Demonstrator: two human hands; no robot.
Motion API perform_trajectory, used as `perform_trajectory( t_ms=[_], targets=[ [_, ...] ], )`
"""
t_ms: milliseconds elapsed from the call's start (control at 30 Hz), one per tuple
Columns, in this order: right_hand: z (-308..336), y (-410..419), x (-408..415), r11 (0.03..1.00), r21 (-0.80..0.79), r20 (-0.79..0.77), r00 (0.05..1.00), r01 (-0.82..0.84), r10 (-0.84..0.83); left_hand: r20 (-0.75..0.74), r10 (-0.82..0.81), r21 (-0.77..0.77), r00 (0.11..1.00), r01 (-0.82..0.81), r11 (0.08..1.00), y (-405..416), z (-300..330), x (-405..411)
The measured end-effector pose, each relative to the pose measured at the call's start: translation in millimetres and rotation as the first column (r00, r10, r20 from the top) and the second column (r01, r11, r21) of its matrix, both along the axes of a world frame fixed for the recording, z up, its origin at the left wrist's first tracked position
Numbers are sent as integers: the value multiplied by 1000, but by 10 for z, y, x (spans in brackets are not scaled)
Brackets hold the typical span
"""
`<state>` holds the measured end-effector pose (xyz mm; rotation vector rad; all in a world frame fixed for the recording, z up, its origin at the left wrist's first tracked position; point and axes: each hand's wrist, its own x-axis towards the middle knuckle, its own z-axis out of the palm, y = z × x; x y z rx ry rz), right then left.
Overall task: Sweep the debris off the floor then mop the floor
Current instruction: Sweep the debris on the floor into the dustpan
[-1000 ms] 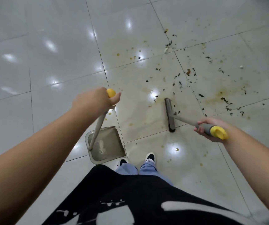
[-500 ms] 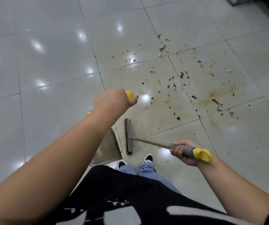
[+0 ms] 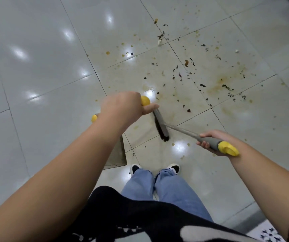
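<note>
I am standing on a glossy floor (image 3: 44, 105) of large pale grey tiles with thin dark joints, which is reflecting several ceiling lights as bright spots. Dark debris (image 3: 189, 75) and yellow-brown stains (image 3: 218, 82) are lying scattered over the tiles ahead and to my right; the flecks are too many to count. I am working with two tools. My right hand (image 3: 211, 142) is curling its fingers round the grey grip of one broom (image 3: 161, 126), whose dark bristle head is resting on the floor just in front of my two shoes (image 3: 173, 167). My left hand (image 3: 122, 106) is gripping the yellow-capped handle of one dustpan (image 3: 117, 154), whose grey pan is sitting on the floor below my forearm, mostly hidden. A patterned mat corner (image 3: 269, 233) is showing at the lower right.
</note>
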<state>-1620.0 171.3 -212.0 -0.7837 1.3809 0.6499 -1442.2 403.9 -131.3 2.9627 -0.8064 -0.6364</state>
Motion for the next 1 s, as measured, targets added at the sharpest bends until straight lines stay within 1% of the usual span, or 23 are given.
perform_trajectory(
  t_ms=[67, 133, 200, 300, 367, 433, 467, 500, 567, 600, 667, 733, 800, 900, 967, 1000],
  targets=[
    [-24, -7, -123, 1000, -8, -7, 1000, 14, -15, -39, -57, 46, 998, 58, 997, 1, -26, -43],
    [-23, -22, -275, 1000, 4, -17, 1000, 19, -19, -80, -55, 72, 995, 61, 996, 34, 4, -42],
    [41, -71, -418, 998, 21, -20, 998, 59, -59, -101, -40, 85, 994, 49, 995, 30, 85, 0],
    [227, -141, -644, 976, 61, -12, 978, 207, -207, -116, -59, 92, 992, 70, 993, -118, 180, -28],
    [356, -163, -816, 932, 113, 1, 938, 345, -347, -148, -80, 103, 986, 96, 990, -248, 204, -112],
    [492, -151, -992, 881, 137, 16, 888, 454, -460, -186, -88, 61, 979, 100, 993, -390, 244, -196],
    [556, -137, -1088, 867, 108, 33, 870, 487, -493, -201, -102, 29, 974, 110, 994, -471, 279, -231],
    [595, -122, -1186, 855, 47, 61, 852, 517, -519, -207, -133, 6, 969, 137, 991, -556, 314, -260],
    [632, -93, -1399, 810, -64, 107, 811, 583, -576, -185, -245, -12, 952, 247, 969, -727, 362, -316],
    [641, -86, -1517, 782, -77, 108, 785, 619, -611, -167, -301, -29, 939, 301, 953, -815, 374, -343],
    [607, -105, -1781, 717, -45, 91, 718, 696, -691, -165, -375, -76, 912, 367, 927, -991, 378, -409],
    [545, -142, -2048, 616, 25, 86, 612, 787, -786, -184, -415, -100, 891, 403, 910, -1178, 363, -493],
    [454, -191, -2279, 522, 49, 104, 515, 852, -851, -182, -451, -88, 874, 442, 893, -1357, 340, -595],
    [316, -275, -2507, 385, 91, 182, 365, 918, -913, -145, -531, -49, 835, 530, 847, -1673, 289, -750],
    [252, -402, -2603, 321, 76, 218, 298, 944, -929, -137, -542, -17, 829, 545, 838, -1928, 276, -871],
    [222, -461, -2632, 303, 64, 229, 282, 951, -932, -142, -537, -2, 832, 542, 840, -2044, 272, -930]
  ],
)
